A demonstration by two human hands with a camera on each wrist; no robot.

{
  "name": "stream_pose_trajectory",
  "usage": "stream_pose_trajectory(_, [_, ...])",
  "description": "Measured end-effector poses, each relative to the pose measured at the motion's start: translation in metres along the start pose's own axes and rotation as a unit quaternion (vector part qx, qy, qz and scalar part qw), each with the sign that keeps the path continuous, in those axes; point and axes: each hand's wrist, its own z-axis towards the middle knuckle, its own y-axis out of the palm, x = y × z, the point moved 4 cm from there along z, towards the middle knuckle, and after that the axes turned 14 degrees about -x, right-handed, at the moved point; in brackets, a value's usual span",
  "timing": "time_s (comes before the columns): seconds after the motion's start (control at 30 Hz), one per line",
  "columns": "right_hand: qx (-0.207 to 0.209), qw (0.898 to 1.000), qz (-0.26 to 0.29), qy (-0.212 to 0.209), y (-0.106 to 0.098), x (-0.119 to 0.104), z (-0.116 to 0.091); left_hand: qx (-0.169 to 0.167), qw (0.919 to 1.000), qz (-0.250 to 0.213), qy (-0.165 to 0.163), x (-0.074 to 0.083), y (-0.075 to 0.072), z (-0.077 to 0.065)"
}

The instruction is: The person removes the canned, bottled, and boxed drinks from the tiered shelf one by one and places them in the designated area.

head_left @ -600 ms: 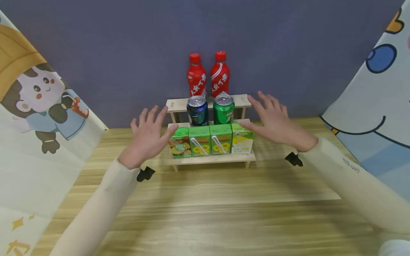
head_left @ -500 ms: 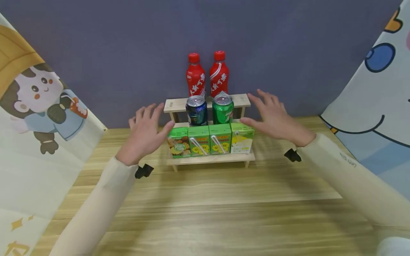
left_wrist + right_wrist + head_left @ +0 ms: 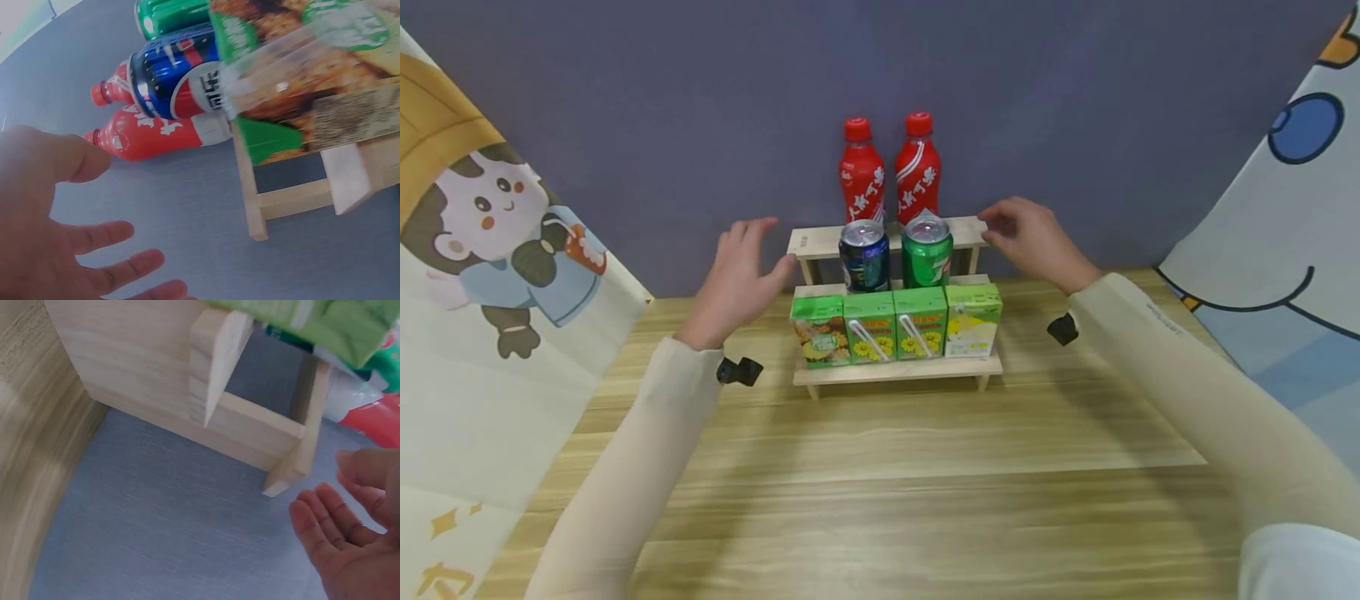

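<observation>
Head cam: L hand [image 3: 730, 287] spread, empty, 9 o'clock of shelf [image 3: 898, 372]; R hand [image 3: 1033, 237] half-curled, empty, nr its 2 o'clock corner. Boxes [image 3: 917, 325] 6 o'clock, cans [image 3: 927, 254] mid, bottles [image 3: 917, 179] 12 o'clock.

“可乐” on btls [image 3: 917, 179], “7” on grn can [image 3: 927, 252]

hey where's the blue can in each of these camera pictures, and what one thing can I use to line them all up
Head: the blue can is near the centre, just left of the green can.
Left wrist: upper middle, just below the green can.
Right wrist: not visible.
Shared landmark: the wooden rack, central, right, and upper middle respectively.
</observation>
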Motion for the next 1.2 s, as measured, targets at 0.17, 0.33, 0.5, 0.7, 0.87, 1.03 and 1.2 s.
stream_pose_trajectory(0.17, [0.013, 1.0, 0.017, 0.011, 0.003, 0.013, 0.004, 0.022, 0.9992, -0.023, 0.025, 0.012, -0.011, 0.015])
stream_pose_trajectory(0.33, [0.012, 0.999, 0.03, 0.027, 0.005, 0.023, 0.004, 0.055, 0.9963, -0.029, 0.06, 0.03, -0.023, 0.032])
stream_pose_trajectory(0.5, [0.005, 0.999, 0.039, 0.028, 0.008, 0.028, 0.005, 0.074, 0.9928, -0.025, 0.09, 0.048, -0.035, 0.049])
stream_pose_trajectory(0.7, [0.016, 0.999, 0.028, 0.005, 0.007, 0.027, 0.009, 0.056, 0.9913, 0.01, 0.119, 0.066, -0.042, 0.076])
stream_pose_trajectory(0.87, [0.015, 0.999, 0.032, 0.002, 0.006, 0.025, 0.011, 0.036, 0.9924, 0.05, 0.107, 0.078, -0.043, 0.098])
stream_pose_trajectory(1.03, [0.014, 0.999, 0.031, 0.001, 0.009, 0.024, 0.013, 0.024, 0.9947, 0.049, 0.087, 0.085, -0.041, 0.113])
stream_pose_trajectory(1.2, [0.011, 0.999, 0.036, 0.008, 0.01, 0.025, 0.014, 0.038, 0.9957, 0.039, 0.075, 0.087, -0.042, 0.117])
